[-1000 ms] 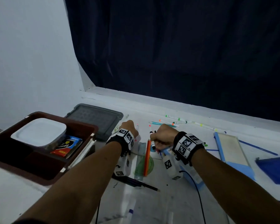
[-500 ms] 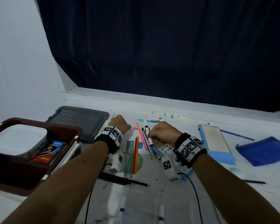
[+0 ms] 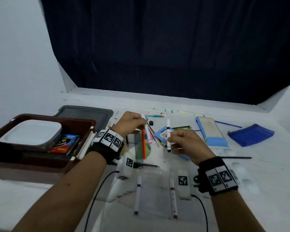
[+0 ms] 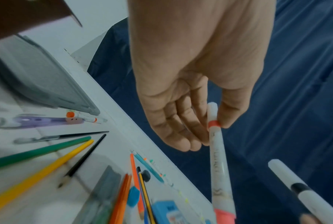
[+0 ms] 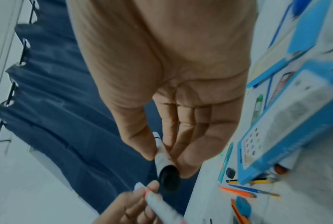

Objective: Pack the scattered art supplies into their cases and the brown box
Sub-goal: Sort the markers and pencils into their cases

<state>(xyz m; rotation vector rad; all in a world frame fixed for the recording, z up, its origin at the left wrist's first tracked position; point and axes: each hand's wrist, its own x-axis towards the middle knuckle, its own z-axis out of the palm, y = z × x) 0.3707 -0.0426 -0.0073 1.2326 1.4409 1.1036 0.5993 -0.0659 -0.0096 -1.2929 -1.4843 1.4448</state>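
The left hand [image 3: 130, 122] pinches a pink marker [image 3: 146, 129] and the right hand [image 3: 185, 142] a black marker [image 3: 168, 135], both raised above the table [image 3: 199, 206]. The brown box [image 3: 84, 124] sits left, seemingly holding a white tub [image 3: 30, 132].

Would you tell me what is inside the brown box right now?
The brown box holds a white-lidded container resting over a red-and-black packet; whatever lies beneath them is hidden.

The left hand [image 3: 130, 122] hides part of its pink marker [image 3: 146, 129]; pencils [image 4: 37, 175] beside it blur, and the box label [image 3: 162, 132] is unreadable.
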